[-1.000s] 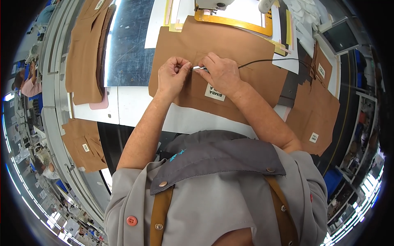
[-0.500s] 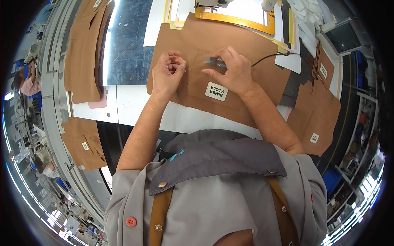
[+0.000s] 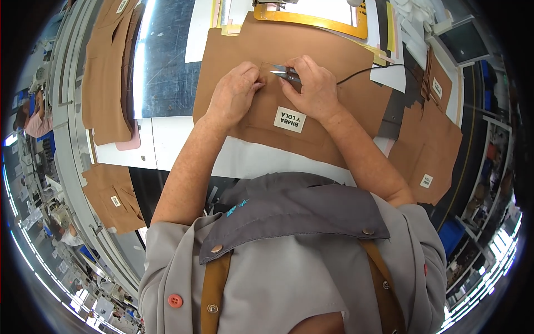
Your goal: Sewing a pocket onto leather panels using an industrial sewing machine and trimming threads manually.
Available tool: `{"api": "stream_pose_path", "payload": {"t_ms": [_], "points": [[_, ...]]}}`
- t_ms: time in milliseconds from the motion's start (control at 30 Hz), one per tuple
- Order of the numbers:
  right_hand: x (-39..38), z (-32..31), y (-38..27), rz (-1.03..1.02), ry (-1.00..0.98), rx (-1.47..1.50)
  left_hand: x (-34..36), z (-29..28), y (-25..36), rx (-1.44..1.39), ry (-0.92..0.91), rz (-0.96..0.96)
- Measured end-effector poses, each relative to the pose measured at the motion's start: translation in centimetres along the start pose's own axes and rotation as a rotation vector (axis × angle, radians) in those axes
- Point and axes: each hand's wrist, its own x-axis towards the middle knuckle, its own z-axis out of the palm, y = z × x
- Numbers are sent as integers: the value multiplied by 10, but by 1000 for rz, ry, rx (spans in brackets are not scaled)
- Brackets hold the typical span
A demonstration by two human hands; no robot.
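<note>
A large brown fabric piece point(image 3: 339, 89) lies spread under both hands, with a white printed label point(image 3: 289, 119) on it nearer to me. My right hand point(image 3: 316, 89) grips a small pair of thread snips point(image 3: 289, 75), whose metal blades point left. Close to the blade tips, the fingers of my left hand point(image 3: 235, 92) are pinched together low over the fabric. Whatever they pinch is too small or hidden to make out. A faint stitched outline runs across the cloth around the label.
A yellow frame point(image 3: 311, 22) belongs to a machine at the far side. Stacked brown pieces point(image 3: 108, 78) lie left, and more labelled brown pieces point(image 3: 428, 150) lie right. A black cable point(image 3: 370, 68) crosses the fabric's right side. A dark monitor point(image 3: 463, 43) stands far right.
My left hand has moved right and turned, its curled fingers now pinching beside the snips. My right hand has moved slightly left and away with the snips. The fabric has shifted a little left.
</note>
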Motion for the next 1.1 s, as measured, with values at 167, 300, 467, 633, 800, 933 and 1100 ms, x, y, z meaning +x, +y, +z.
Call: {"api": "stream_pose_path", "payload": {"t_ms": [167, 300, 467, 633, 800, 933, 1100], "points": [[2, -3, -5, -35, -69, -79, -5, 7, -11, -426, 79, -362], [2, -2, -7, -59, -87, -114, -8, 3, -13, -866, 57, -501], [2, -2, -8, -45, -96, -140, -16, -19, -25, -550, 207, -553], [0, -1, -5, -19, -115, -152, -39, -33, -13, 234, 284, -298], [0, 4, -5, -51, -63, -144, -48, 1, 29, 244, -115, 109], [-1, 3, -4, -59, -53, -158, -71, -8, -3, 401, -57, -126], [0, 2, -5, -59, -46, -209, -94, -25, -37, 664, 95, -376]]}}
